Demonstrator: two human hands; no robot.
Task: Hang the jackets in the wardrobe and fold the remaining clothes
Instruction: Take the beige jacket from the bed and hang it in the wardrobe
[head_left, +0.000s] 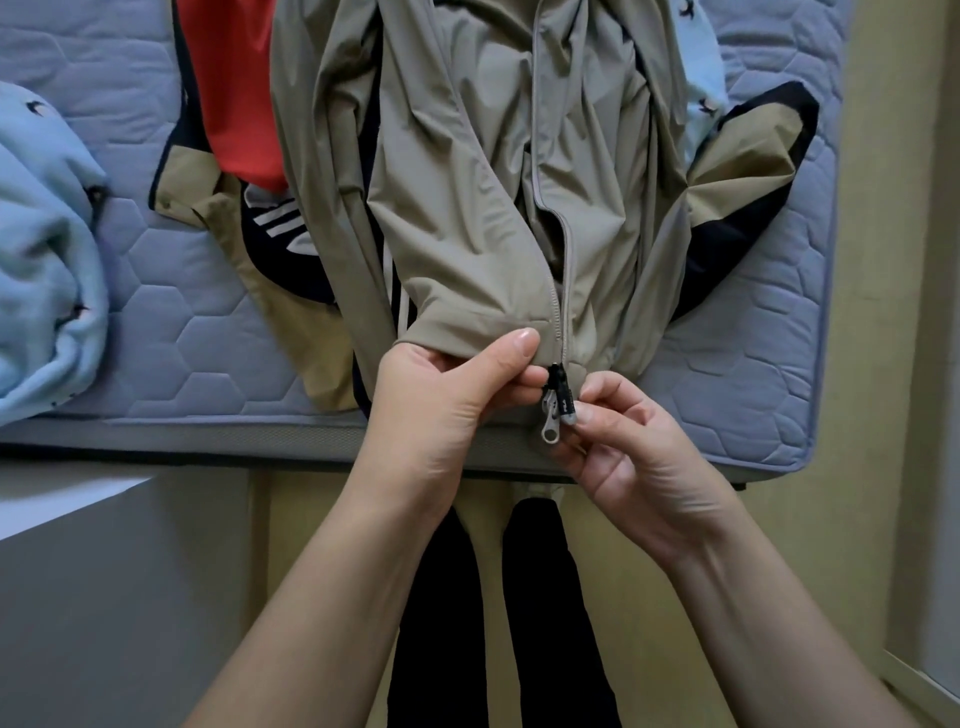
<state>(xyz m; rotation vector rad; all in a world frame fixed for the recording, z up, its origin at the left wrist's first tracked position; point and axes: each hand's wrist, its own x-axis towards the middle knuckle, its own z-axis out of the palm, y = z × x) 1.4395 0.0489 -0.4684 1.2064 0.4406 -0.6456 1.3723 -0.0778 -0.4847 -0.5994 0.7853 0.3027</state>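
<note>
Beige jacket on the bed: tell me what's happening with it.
A person is working the zipper at the hem of the beige jacket. The left hand pinches the hem beside the zipper, the right hand pinches the zipper pull. The jacket lies on the mattress over other clothes, including a red garment.

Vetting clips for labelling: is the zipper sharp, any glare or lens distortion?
Head view: the small dark zipper pull of the beige zip-up jacket, left hand and right hand are sharp; soft light, no glare; the quilted blue mattress edge bows, a wide-angle effect.
</note>
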